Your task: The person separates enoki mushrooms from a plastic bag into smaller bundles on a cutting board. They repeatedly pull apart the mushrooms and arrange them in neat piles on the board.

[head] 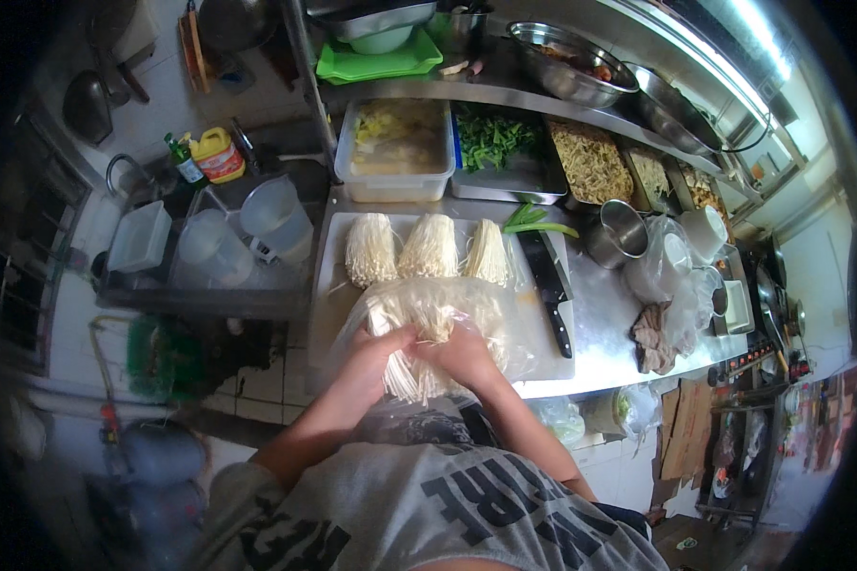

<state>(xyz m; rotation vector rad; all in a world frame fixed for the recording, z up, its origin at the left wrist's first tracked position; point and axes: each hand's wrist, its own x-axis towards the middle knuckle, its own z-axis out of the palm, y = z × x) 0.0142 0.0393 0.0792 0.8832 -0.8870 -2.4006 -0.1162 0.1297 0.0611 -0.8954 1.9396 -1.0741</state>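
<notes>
Both my hands grip a bunch of enoki mushrooms (413,378) close to my body, over the near edge of a white cutting board (323,314). My left hand (382,353) holds its left side, and my right hand (460,353) has its fingers in the bunch at the right. Under and behind them spreads a clear plastic bag (500,303) with more enoki showing through. Three trimmed enoki bundles stand in a row beyond it: a left one (370,250), a middle one (429,246) and a narrower right one (487,251). A black-handled cleaver (548,282) lies at the board's right.
Green vegetable pieces (535,220) lie by the cleaver's tip. Behind the board stand a plastic tub (394,187) of soaking food and a metal tray (510,187) of leafy greens. A steel pot (618,234) and bagged bowls (668,260) are at right; a sink (178,285) holds pitchers at left.
</notes>
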